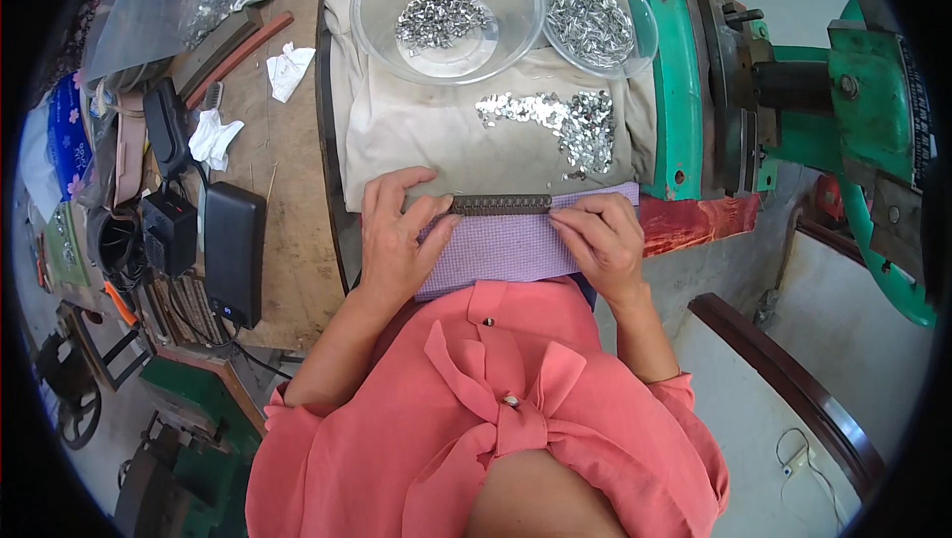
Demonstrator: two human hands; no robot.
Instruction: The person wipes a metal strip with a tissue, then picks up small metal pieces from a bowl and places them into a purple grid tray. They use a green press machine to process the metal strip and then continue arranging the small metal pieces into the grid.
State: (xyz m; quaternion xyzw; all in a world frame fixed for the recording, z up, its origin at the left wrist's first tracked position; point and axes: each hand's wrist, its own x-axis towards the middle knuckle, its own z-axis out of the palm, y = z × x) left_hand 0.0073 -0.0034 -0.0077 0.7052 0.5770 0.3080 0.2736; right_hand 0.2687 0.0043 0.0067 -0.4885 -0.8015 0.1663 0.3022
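A dark, narrow metal strip with a row of slots lies crosswise at the near edge of the cloth-covered work surface. My left hand pinches its left end between thumb and forefinger. At the other end, the fingertips of my right hand are closed on it. Just beyond the strip, small shiny flat metal pieces are spread in a loose pile. Whether any pieces sit in the slots is too small to tell. Under my hands lies a purple checked cloth.
Behind the pile stand a large clear tub and a smaller clear bowl, both holding small metal parts. A green machine borders the right side. At left, a wooden table carries a black power bank, crumpled tissue and cables.
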